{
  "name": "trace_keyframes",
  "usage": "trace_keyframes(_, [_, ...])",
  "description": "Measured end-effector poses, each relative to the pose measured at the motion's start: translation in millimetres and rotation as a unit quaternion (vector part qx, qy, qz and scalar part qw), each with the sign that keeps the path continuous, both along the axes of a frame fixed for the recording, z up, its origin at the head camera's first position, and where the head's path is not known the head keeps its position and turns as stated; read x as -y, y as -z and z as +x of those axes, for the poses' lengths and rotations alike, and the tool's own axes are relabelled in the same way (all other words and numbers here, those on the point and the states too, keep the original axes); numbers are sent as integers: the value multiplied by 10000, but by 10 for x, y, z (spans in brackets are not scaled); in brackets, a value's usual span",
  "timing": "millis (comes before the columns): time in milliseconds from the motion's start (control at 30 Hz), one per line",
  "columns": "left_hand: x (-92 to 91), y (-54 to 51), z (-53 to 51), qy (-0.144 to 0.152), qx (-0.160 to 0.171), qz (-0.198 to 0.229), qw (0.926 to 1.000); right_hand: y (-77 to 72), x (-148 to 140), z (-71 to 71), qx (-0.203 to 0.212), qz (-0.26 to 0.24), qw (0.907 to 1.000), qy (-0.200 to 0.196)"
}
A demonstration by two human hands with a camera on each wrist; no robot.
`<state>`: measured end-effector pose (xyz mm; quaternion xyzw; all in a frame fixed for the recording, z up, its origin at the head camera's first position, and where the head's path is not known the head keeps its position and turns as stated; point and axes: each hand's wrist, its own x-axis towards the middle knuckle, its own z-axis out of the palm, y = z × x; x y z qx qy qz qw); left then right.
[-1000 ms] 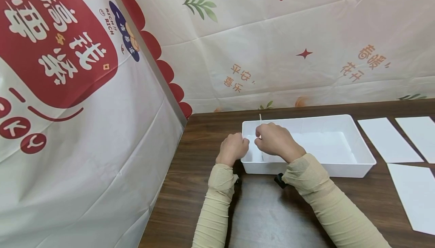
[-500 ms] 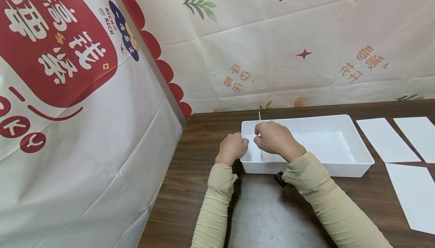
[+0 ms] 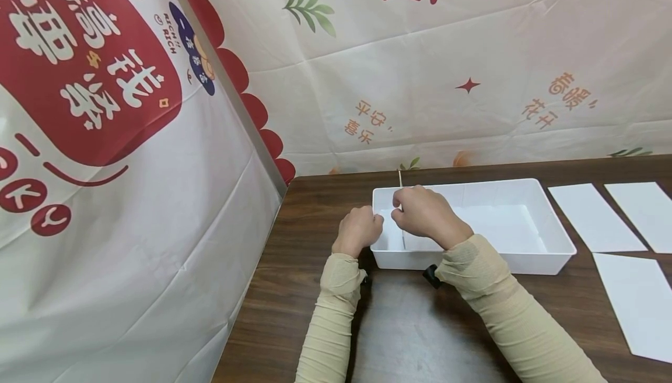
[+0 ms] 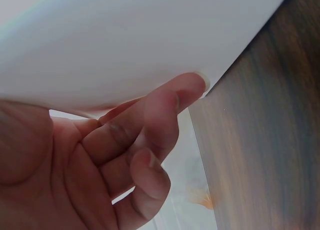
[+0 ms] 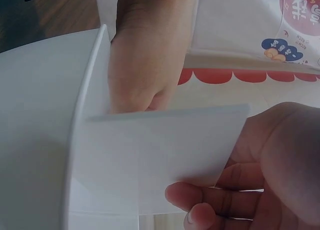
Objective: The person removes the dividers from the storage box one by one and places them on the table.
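Note:
A long white rectangular box (image 3: 504, 220) lies on the table. At its left end my left hand (image 3: 359, 229) grips the wall, thumb over the rim; in the left wrist view, the fingers (image 4: 185, 88) lie against the outer face. My right hand (image 3: 427, 214) pinches a thin white panel (image 5: 165, 145) that stands on edge across the box, near the left end. From above, only the panel's narrow edge shows, its far tip sticking up past the back rim. The right wrist view shows the fingers (image 5: 215, 197) on the panel; the thumb is mostly hidden behind it.
Several flat white panels, such as this near one (image 3: 635, 301), lie on the dark wood table (image 3: 294, 243) right of the box. A printed cloth (image 3: 336, 80) hangs behind the table, and another cloth (image 3: 157, 243) hangs along its left side.
The panel's far tip has risen slightly above the back rim. Both hands keep their holds almost unmoved. The whole view has shifted a little.

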<state>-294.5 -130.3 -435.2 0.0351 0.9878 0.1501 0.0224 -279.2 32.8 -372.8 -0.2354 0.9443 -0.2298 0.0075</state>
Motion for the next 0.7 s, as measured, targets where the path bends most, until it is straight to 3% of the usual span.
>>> trace_keyframes(700, [-4,-15,11,-15,129,85,9999,-115,-38,17,35,-6,10000,42])
